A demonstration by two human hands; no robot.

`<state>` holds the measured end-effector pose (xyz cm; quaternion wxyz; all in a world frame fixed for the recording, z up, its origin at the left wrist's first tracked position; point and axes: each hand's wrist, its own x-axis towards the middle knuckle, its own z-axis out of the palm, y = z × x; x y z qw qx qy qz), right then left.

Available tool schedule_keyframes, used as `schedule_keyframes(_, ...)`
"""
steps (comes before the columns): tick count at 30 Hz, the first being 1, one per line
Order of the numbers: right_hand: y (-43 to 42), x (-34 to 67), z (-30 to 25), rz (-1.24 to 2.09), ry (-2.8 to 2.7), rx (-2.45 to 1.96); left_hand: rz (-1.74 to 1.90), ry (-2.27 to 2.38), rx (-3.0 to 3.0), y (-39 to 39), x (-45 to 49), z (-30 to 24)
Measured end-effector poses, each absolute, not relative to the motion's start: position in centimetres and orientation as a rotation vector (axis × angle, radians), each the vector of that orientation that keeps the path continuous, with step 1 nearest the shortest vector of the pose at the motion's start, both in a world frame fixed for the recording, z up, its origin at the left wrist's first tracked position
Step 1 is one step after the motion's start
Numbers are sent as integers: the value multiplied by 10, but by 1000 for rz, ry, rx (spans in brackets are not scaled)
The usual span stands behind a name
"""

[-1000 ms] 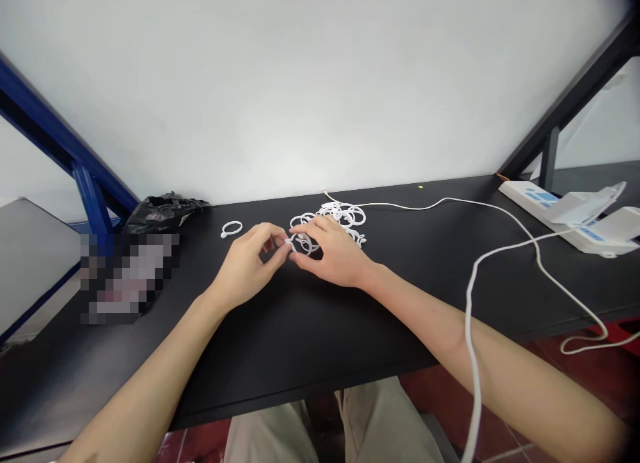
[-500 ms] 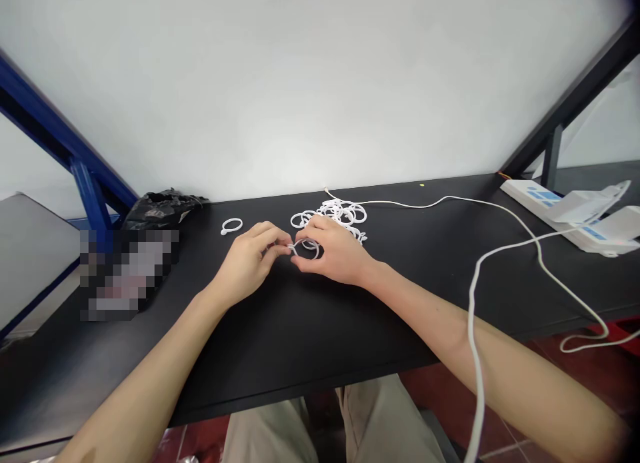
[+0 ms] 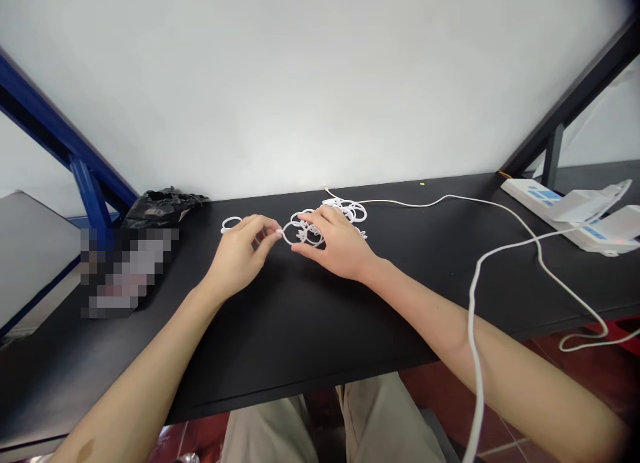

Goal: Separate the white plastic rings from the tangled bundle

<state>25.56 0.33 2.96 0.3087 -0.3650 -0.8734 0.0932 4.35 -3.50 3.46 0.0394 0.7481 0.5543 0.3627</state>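
Black tabletop [image 3: 295, 323] is backed by a pale wall [image 3: 320, 90]. 1 white ring [image 3: 283, 235] is pinched by the left hand [image 3: 240, 251], near piled rings [image 3: 349, 211]; the right hand [image 3: 340, 245] is curved wide alongside, contact unclear. Ring handling seems in hand; a steady pinch is likely called for.

Behind the black desk [image 3: 290, 330], a pale wall [image 3: 325, 90], brightest low in the middle. At left, a slanting blue brace [image 3: 90, 190]; at right, a dark brace [image 3: 575, 94]. Below, a red tiled floor [image 3: 435, 403]. Across the desk's near left end, a soft sheen.
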Motion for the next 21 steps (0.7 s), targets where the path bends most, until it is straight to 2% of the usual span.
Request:
schedule_keyframes(7, 6, 256, 28, 180, -2335, -1162, 1276, 2266, 2054, -16, -1, 28)
schedule_keyframes(13, 6, 256, 27, 146, -2357, -1160, 684, 2629, 1878, -15, -23, 21)
schedule_keyframes(17, 4, 255, 27, 118, -2346, -1143, 753, 2618, 1953, -20, -14, 26)
schedule_keyframes(21, 3, 254, 28, 108, -2273, -1076, 1033, 2236, 2174, -27, 9, 33)
